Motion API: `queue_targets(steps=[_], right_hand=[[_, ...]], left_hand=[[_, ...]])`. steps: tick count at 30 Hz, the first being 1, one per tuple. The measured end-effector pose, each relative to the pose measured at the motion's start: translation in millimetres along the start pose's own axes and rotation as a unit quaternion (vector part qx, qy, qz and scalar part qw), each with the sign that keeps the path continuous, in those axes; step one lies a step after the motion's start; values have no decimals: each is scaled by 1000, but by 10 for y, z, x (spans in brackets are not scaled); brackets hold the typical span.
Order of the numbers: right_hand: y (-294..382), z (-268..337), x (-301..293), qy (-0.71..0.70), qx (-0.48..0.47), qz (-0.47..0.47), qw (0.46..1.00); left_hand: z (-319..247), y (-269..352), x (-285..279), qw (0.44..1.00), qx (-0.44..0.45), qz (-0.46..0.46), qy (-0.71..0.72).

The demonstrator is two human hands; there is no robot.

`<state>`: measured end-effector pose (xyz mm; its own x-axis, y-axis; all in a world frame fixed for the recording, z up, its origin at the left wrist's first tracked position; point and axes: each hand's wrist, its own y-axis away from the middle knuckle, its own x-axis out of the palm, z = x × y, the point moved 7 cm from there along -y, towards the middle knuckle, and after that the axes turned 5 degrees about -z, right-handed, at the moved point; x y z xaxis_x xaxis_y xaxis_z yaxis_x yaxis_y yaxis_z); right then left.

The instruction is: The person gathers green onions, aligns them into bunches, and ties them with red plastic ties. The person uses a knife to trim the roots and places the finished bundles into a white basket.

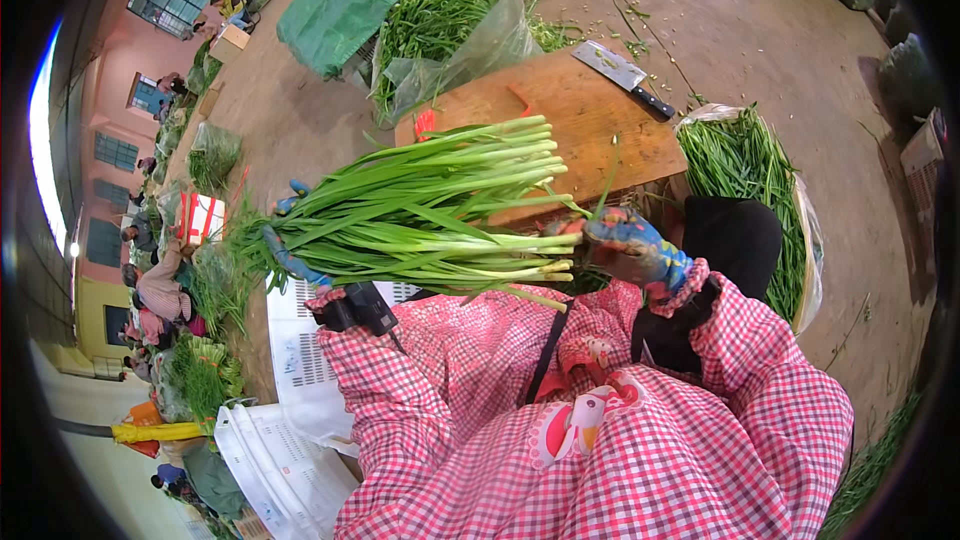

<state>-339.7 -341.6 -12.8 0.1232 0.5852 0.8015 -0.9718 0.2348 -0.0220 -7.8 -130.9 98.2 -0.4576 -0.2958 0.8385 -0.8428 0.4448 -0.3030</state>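
A loose bunch of long flat-leaved greens (450, 202), like Chinese chives, lies across my view with its pale stalk ends to the right. My left hand (289, 240), in a blue patterned glove, is wrapped around the leafy end; leaves hide part of it. My right hand (630, 247), gloved the same way, is closed at the stalk ends, pinching a thin green leaf (613, 176) that sticks up. Behind the bunch is a wooden board (600, 131). A cleaver (622, 79) with a black handle rests on its far right corner, and red ties (424, 124) lie at its left.
Beyond the board stands an open plastic bag of greens (442, 15) beside a green sheet (352, 7). Another bag of greens (739, 150) is at my right. White plastic crates (300, 345) stand at my left. Several people (161, 289) sit among greens along the far left.
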Motion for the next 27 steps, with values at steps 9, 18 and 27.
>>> queue_targets(steps=[9, 18, 27], right_hand=[[465, 364, -340, 146, 57, 51, 986], [-5, 293, -304, 382, 22, -102, 918], [-667, -302, -121, 142, 58, 37, 987]], left_hand=[[-74, -20, -219, 999, -4, 7, 33], [-297, -101, -361, 1000, 20, -16, 17], [-211, -29, 384, 991, -8, 127, 33]])
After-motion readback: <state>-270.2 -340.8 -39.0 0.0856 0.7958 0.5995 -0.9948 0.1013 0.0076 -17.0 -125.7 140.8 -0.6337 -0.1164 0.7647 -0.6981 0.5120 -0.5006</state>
